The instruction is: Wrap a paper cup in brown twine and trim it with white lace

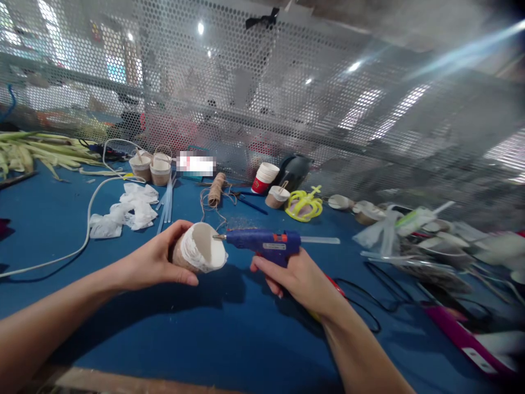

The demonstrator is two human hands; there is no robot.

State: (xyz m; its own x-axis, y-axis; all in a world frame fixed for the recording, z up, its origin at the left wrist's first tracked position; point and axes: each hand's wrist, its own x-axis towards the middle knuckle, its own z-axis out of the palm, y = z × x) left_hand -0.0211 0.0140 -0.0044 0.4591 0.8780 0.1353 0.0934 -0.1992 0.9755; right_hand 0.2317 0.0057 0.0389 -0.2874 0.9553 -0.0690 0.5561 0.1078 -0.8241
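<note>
My left hand (164, 260) is wrapped round a paper cup (197, 249) covered with brown twine and a band of white lace. The cup is tilted, its open mouth turned to the right. In my right hand (291, 273) is a blue hot glue gun (262, 243), held by its grip. Its metal nozzle points left and meets the cup's rim or inner wall; I cannot tell which. A clear glue stick (322, 240) sticks out from the back of the gun. My right fingers curl round the handle, partly hidden behind it.
White lace (127, 210) and several glue sticks (166, 200) lie at left. A twine spool (216, 190), stacked paper cups (265, 178) and a yellow crown (304, 205) stand behind. Bags and cables clutter the right. A perforated metal screen (246, 82) bounds the blue table (172, 334).
</note>
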